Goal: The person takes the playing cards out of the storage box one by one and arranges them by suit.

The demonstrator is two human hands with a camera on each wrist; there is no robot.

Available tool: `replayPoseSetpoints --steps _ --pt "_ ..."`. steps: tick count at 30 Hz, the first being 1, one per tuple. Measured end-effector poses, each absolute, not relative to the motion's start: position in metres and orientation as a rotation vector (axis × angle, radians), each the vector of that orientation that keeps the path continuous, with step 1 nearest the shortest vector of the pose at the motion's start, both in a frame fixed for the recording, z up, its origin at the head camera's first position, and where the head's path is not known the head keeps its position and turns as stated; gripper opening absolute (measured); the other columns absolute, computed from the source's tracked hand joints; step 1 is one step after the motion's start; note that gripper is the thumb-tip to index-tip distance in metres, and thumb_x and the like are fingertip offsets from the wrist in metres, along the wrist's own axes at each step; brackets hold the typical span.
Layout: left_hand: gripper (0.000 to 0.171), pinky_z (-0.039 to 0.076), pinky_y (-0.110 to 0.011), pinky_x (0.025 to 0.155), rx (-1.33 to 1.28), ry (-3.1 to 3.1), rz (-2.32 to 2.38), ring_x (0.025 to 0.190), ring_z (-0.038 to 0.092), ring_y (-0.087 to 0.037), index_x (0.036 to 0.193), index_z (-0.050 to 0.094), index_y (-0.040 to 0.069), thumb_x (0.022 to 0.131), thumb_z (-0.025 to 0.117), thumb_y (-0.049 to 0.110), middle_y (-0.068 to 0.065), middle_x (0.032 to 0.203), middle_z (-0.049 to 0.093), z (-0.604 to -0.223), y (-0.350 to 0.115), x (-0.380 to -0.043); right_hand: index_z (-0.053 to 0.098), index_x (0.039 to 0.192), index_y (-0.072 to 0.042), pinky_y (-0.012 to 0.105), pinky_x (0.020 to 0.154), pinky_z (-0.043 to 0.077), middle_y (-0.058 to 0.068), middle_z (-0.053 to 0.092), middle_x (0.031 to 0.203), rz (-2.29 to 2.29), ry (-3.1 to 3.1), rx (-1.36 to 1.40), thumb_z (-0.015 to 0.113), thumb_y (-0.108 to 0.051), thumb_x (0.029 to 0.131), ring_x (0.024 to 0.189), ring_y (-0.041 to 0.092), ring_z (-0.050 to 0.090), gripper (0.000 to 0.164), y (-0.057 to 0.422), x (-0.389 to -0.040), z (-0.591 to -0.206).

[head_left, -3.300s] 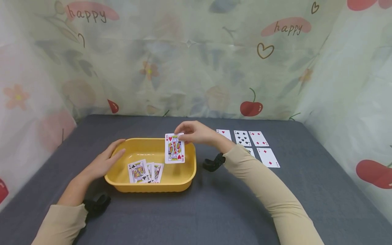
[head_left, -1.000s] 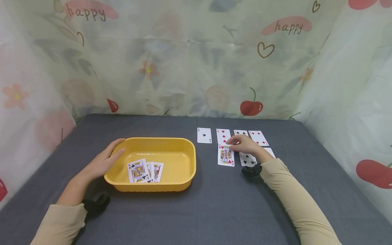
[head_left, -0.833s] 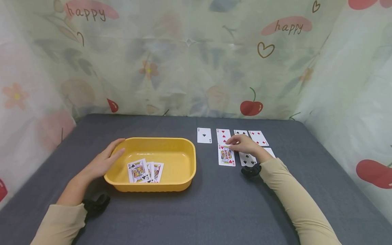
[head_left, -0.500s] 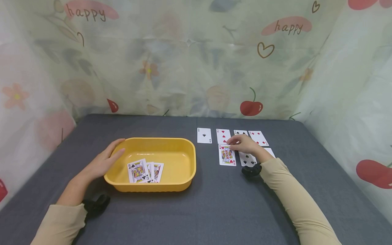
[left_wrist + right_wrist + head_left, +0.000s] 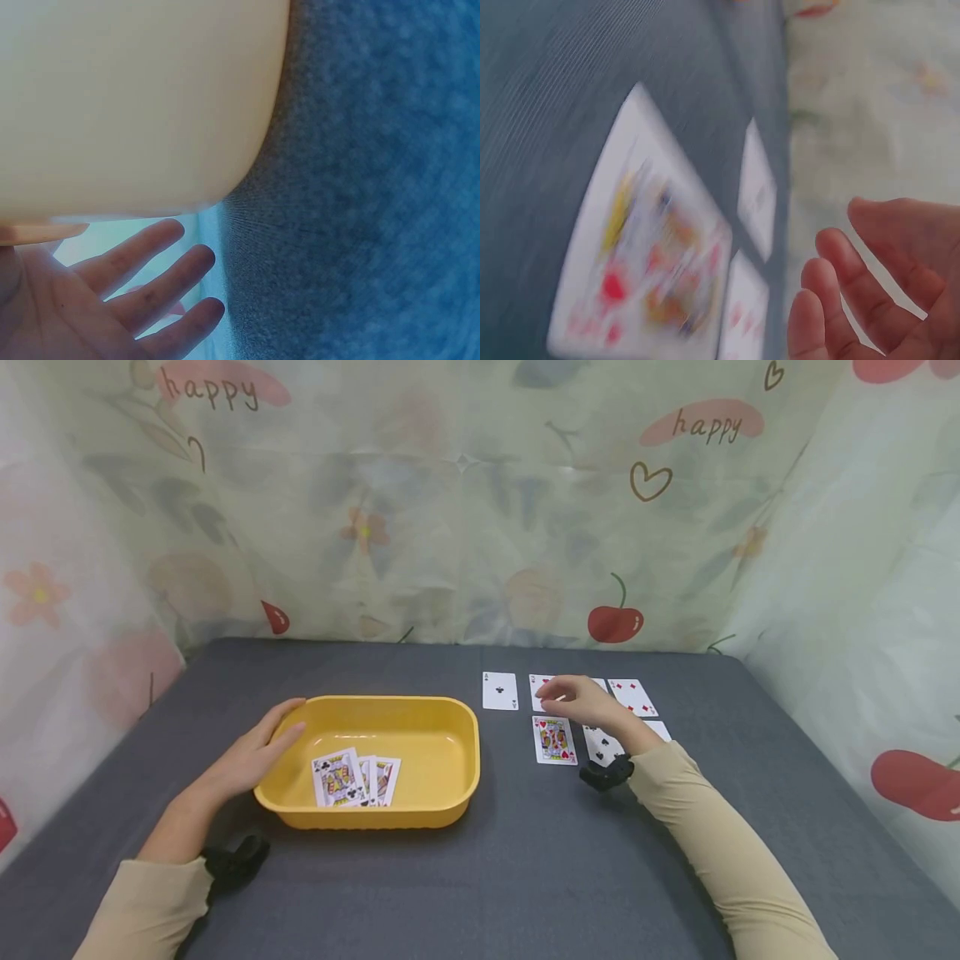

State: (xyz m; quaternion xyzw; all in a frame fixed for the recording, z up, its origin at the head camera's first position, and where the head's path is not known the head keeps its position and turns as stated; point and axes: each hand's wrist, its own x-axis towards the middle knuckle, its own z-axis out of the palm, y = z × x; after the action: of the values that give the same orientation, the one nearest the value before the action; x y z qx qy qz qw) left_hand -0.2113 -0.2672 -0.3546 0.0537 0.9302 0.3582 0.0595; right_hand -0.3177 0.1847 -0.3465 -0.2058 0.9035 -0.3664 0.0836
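A yellow tray (image 5: 442, 756) stands on the table, with the king of clubs (image 5: 337, 778) and partly covered face cards (image 5: 386, 779) in it. At its left rim rests my left hand (image 5: 251, 756), thumb over the edge; the left wrist view shows straight, spread fingers (image 5: 161, 289) beside the tray wall (image 5: 135, 97). The king of hearts (image 5: 555, 742) lies face up on the table. Just above and behind it hovers my right hand (image 5: 588, 703), fingers relaxed and holding nothing. It partly covers the three of hearts (image 5: 537, 687) and a spade card behind it.
Left of the right hand lies the ace of clubs (image 5: 500, 692). On its right are a diamond card (image 5: 632, 697), a spade card (image 5: 602, 745) and a card half hidden by the wrist (image 5: 660, 729). A patterned curtain (image 5: 450, 527) bounds the table's back and sides.
My right hand carried the king of hearts from over the tray to the table, nudged it slightly right, let go and has risen off it. The left hand stays at the tray.
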Motion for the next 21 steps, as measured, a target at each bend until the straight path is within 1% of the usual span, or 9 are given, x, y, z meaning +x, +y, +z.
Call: replayPoseSetpoints --steps 3,6,10,14,16,21 --pt "0.068 0.021 -0.066 0.105 0.151 2.816 1.077 0.136 0.021 -0.049 0.149 0.012 0.008 0.099 0.031 0.050 -0.027 0.152 0.017 -0.354 -0.267 -0.212 0.062 0.114 -0.002 0.035 0.084 0.050 0.016 0.064 0.110 -1.130 2.646 -0.686 0.060 -0.018 0.090 0.103 0.031 0.061 0.028 0.169 -0.313 -0.336" --pt "0.068 0.021 -0.066 0.105 0.144 2.815 1.072 0.136 0.021 -0.049 0.149 0.011 0.009 0.099 0.030 0.050 -0.027 0.152 0.017 -0.355 -0.267 -0.212 0.061 0.114 -0.005 0.038 0.086 0.051 0.014 0.064 0.113 -1.153 2.593 -0.731 0.060 -0.019 0.091 0.104 0.031 0.061 0.027 0.150 -0.309 -0.325" --pt "0.068 0.021 -0.066 0.105 0.152 2.815 1.076 0.136 0.021 -0.049 0.149 0.012 0.008 0.099 0.030 0.049 -0.027 0.152 0.017 -0.355 -0.267 -0.212 0.062 0.114 -0.010 0.041 0.087 0.051 0.010 0.064 0.114 -1.164 2.529 -0.765 0.060 -0.021 0.091 0.100 0.024 0.062 0.026 0.124 -0.304 -0.310" --pt "0.067 0.021 -0.065 0.105 0.162 2.815 1.085 0.136 0.021 -0.049 0.149 0.012 0.008 0.099 0.031 0.049 -0.027 0.152 0.017 -0.355 -0.268 -0.213 0.062 0.114 -0.011 0.039 0.087 0.051 0.008 0.064 0.115 -1.157 2.465 -0.833 0.061 -0.021 0.090 0.099 0.020 0.063 0.026 0.096 -0.297 -0.298" --pt "0.067 0.021 -0.065 0.105 0.161 2.814 1.087 0.136 0.022 -0.049 0.149 0.012 0.008 0.099 0.031 0.049 -0.027 0.152 0.017 -0.356 -0.268 -0.213 0.062 0.114 -0.010 0.034 0.087 0.051 0.008 0.064 0.115 -1.141 2.439 -0.891 0.061 -0.020 0.090 0.101 0.019 0.062 0.026 0.081 -0.294 -0.294" --pt "0.067 0.021 -0.066 0.105 0.155 2.813 1.087 0.136 0.021 -0.049 0.149 0.012 0.009 0.099 0.031 0.049 -0.027 0.152 0.017 -0.356 -0.268 -0.213 0.061 0.114 -0.002 0.028 0.091 0.050 0.015 0.064 0.114 -1.105 2.363 -1.080 0.061 -0.014 0.090 0.101 0.019 0.063 0.027 0.047 -0.290 -0.289"
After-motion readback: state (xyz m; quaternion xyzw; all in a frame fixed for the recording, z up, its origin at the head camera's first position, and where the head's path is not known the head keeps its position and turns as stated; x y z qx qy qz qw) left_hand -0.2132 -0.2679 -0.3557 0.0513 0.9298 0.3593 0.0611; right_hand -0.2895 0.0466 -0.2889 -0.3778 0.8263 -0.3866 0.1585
